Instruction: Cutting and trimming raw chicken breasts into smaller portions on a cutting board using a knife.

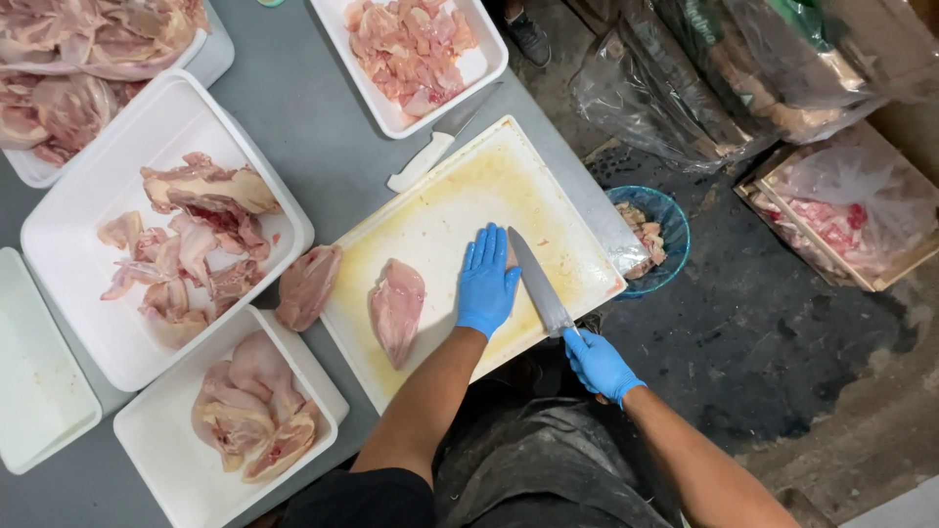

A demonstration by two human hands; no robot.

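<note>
Two blue-gloved hands work at one rectangular white cutting board point(460, 200), its surface stained yellow. Left hand point(486, 282): fingers extended, palm flat on the board, grasping nothing. Right hand point(599, 364): clenched around the handle of one knife point(539, 286), whose long grey blade lies across the board just beside the left fingers. One pale, smooth chicken piece point(396, 308) lies on the board, left of the left hand; a second piece point(307, 286) rests at the board's left edge. One white-handled knife point(430, 154) lies along the far edge. Five white rectangular trays surround the board; four hold raw chicken.
</note>
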